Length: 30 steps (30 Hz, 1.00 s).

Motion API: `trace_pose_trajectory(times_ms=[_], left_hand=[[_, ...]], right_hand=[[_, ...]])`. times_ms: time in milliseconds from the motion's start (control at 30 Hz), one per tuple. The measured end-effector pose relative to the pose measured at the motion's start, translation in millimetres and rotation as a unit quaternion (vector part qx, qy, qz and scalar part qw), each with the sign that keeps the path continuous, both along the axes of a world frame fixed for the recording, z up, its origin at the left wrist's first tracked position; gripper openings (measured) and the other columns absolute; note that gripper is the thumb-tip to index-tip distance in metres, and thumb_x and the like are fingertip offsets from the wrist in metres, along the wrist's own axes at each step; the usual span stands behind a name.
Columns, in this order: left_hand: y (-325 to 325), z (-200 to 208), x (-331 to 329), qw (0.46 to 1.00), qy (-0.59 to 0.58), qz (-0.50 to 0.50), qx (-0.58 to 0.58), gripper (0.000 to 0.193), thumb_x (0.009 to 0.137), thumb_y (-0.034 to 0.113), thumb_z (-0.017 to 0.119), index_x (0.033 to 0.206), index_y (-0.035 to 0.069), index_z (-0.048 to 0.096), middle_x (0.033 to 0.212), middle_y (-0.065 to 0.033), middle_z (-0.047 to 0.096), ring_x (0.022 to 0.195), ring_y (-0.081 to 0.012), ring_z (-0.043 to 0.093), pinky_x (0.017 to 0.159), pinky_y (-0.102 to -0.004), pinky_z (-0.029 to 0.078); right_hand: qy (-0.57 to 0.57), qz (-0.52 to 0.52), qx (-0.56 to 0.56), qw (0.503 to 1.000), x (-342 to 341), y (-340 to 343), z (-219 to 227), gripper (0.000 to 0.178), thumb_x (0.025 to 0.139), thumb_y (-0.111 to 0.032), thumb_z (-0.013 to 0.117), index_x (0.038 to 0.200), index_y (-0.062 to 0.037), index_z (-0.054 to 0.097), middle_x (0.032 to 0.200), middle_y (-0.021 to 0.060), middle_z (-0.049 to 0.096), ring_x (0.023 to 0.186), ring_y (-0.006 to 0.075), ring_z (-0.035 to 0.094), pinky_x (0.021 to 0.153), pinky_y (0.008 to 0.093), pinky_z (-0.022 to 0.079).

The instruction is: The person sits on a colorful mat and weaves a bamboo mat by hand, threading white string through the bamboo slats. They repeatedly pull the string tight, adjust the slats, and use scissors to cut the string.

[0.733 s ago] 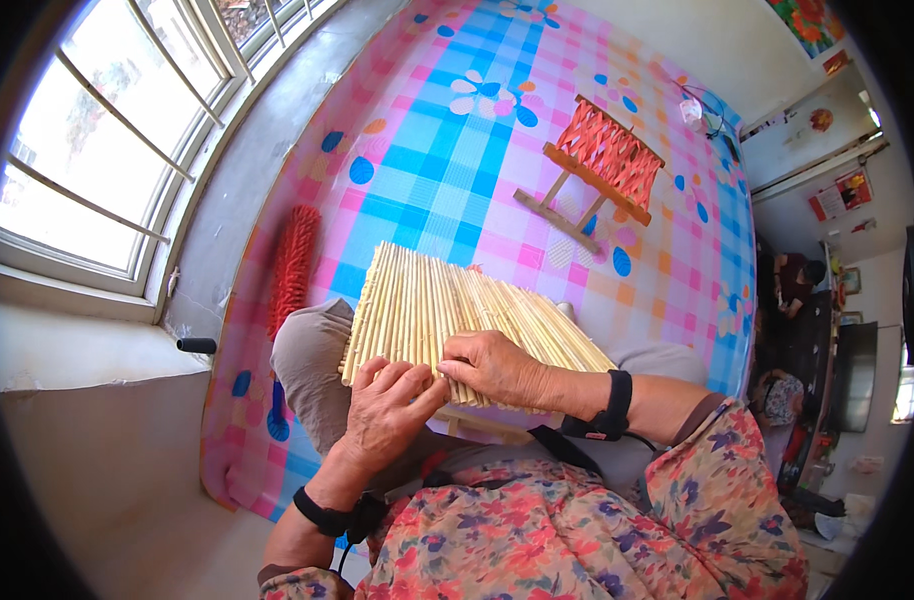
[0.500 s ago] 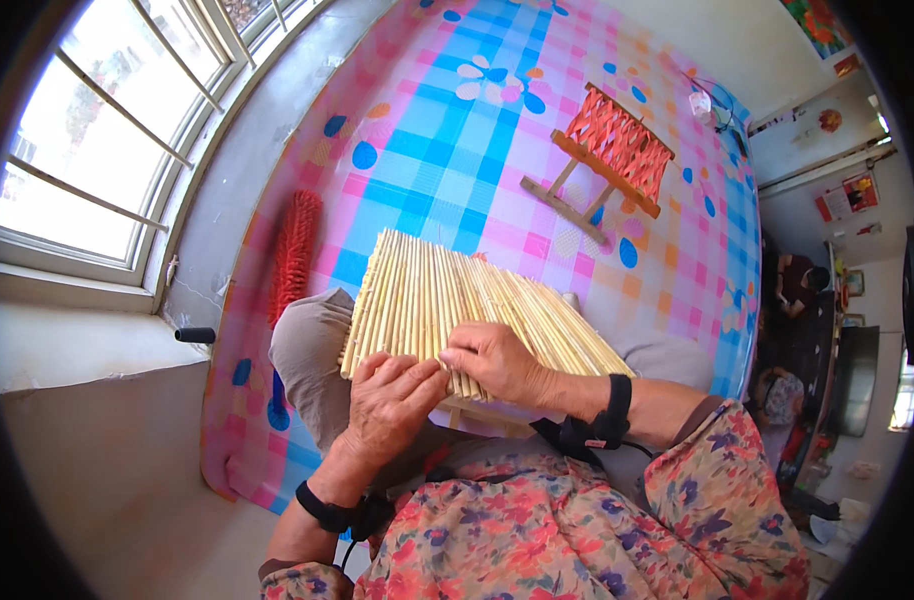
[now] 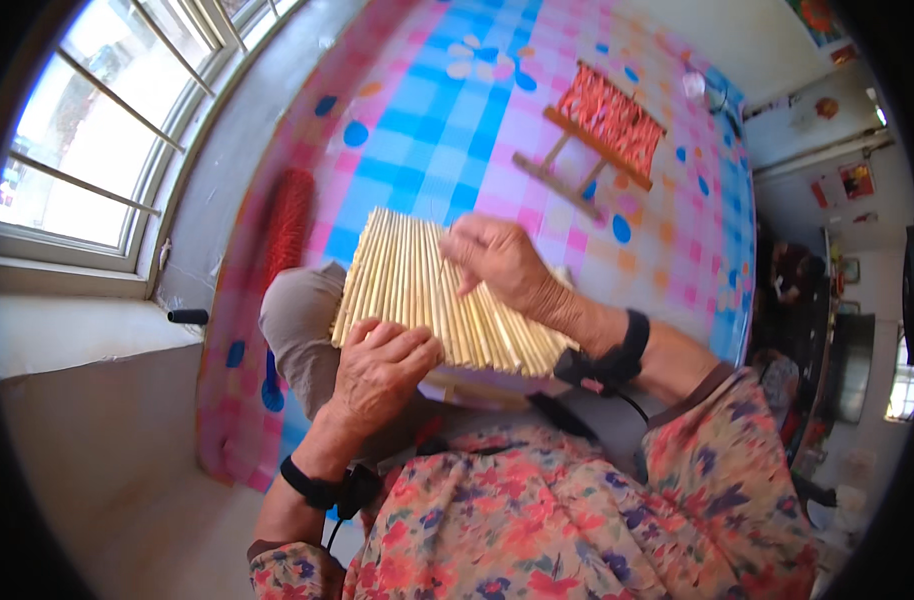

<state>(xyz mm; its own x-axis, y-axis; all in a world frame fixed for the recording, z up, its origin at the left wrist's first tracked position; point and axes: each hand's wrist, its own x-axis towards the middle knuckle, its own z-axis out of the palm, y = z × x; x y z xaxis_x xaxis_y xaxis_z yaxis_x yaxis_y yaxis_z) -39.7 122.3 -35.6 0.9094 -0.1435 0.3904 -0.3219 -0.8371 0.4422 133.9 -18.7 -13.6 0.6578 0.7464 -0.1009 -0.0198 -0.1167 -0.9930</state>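
A mat of pale straw-coloured stalks (image 3: 407, 290), laid side by side in a row, rests across my lap. My left hand (image 3: 382, 370) is closed over its near edge, toward the left corner, with the fingertips on top of the stalks. Above the middle of the mat, my right hand (image 3: 507, 265) is raised with thumb and fingers pinched together. Whatever the right fingertips hold is too small or blurred to make out. Part of a light wooden support (image 3: 477, 390) shows beneath the mat's near edge.
A checked pink and blue sheet (image 3: 427, 150) covers the surface ahead. On it lie a red bristled brush (image 3: 290, 225) at left and a wooden stool with red webbing (image 3: 617, 115) at far right. A barred window (image 3: 97, 140) is left; people (image 3: 792, 270) sit far right.
My right hand has lifted off the mat's near edge and moved up and away, its fingers still pinched. My left hand stays on the near edge. The view has shifted slightly.
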Motion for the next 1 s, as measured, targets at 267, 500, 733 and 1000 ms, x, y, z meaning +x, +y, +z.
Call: trace_pose_trajectory(times_ms=[267,500,733,1000], left_hand=[[-6.6,0.5,3.4,0.998,-0.028,0.032,0.035,0.028,0.077,0.013,0.071,0.104,0.014,0.062,0.107,0.0027,0.064,0.096,-0.0158,0.06,0.091,-0.0377,0.041],[-8.6,7.1,2.6,0.999,0.023,0.029,0.021,0.028,0.078,0.012,0.069,0.105,0.014,0.063,0.109,0.0024,0.066,0.1,-0.0166,0.06,0.092,-0.0398,0.039],[-7.3,15.9,2.3,0.997,0.064,0.018,0.032,0.028,0.076,0.008,0.065,0.103,0.014,0.063,0.11,0.0023,0.066,0.101,-0.0167,0.06,0.093,-0.0393,0.039],[-10.3,6.9,-5.9,0.996,0.026,0.067,0.057,0.037,0.081,0.007,0.062,0.118,0.01,0.061,0.121,-0.0068,0.062,0.121,-0.0225,0.055,0.11,-0.0457,0.031]], right_hand=[[0.258,-0.047,0.049,0.964,4.9,-3.4,-4.2,0.026,0.101,-0.027,0.054,0.095,-0.0016,0.057,0.086,0.0139,0.067,0.086,0.0289,0.072,0.07,0.0388,0.061],[0.25,-0.048,0.065,0.965,9.5,7.4,-16.1,0.021,0.1,-0.024,0.055,0.094,-0.004,0.058,0.077,0.005,0.063,0.063,0.0158,0.066,0.059,0.0342,0.06],[0.174,-0.019,0.031,0.984,13.3,19.5,-14.7,0.022,0.099,-0.023,0.057,0.091,-0.0021,0.059,0.069,0.0029,0.061,0.052,0.0142,0.062,0.051,0.0284,0.057],[0.026,0.094,-0.04,0.994,20.3,-2.4,-3.3,0.021,0.097,-0.018,0.059,0.089,0.0006,0.064,0.075,0.006,0.061,0.059,0.0138,0.062,0.058,0.0279,0.053]])
